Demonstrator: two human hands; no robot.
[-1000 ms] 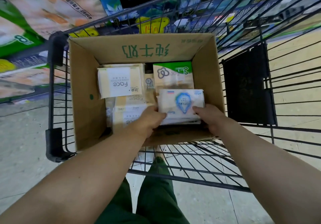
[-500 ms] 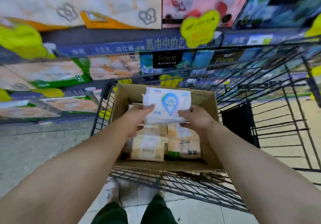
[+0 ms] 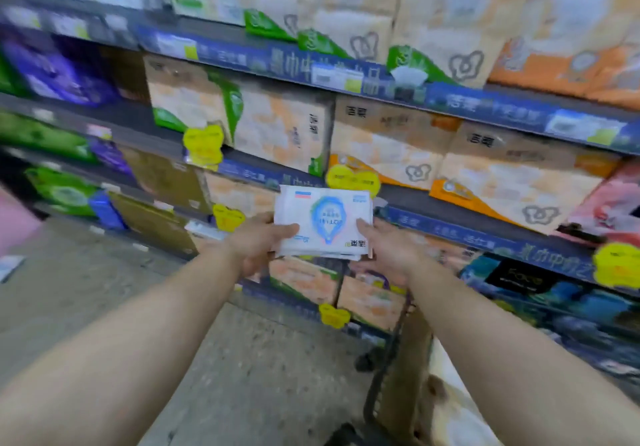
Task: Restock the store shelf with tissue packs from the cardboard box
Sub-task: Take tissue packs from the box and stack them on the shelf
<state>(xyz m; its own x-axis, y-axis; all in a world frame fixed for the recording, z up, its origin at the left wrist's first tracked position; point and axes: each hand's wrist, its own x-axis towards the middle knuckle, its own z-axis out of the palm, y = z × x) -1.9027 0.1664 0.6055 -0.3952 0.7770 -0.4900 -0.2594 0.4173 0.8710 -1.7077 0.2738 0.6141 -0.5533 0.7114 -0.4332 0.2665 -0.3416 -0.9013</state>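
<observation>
Left hand and right hand grip tissue pack — before shelf.

Retail shop, paper-goods aisle. Tiered metal shelving w/ blue printed edge strips carrying price labels; yellow promo tags clipped along the fronts. Shelves packed w/ bulk tissue multipacks (orange, green, purple wrappers, print blurred). Speckled concrete floor; wire cart edge at lower right.

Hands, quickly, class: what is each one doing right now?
Left hand: grips the left end of the tissue packs.
Right hand: grips their right end.
</observation>
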